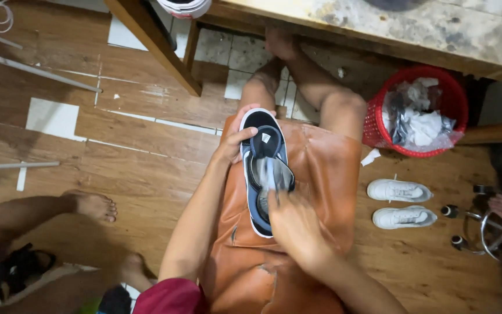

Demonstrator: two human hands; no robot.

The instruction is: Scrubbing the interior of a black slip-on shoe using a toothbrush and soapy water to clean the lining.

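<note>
A dark blue sneaker (262,145) with a white sole edge lies lengthwise on my lap, on a worn orange leather apron (321,174). My left hand (233,142) grips the shoe's side near its far end, thumb over the top. My right hand (294,224) is at the near end of the shoe, fingers closed around something thin and blurred, perhaps an insole or a tool; I cannot tell which. My bare legs stretch out under a workbench (425,29).
A red mesh basket (454,99) full of crumpled paper and plastic stands at right. A pair of white sneakers (401,203) lies on the wood floor beside it. Another person's bare legs and foot (91,206) are at left. A stool base (495,232) is at far right.
</note>
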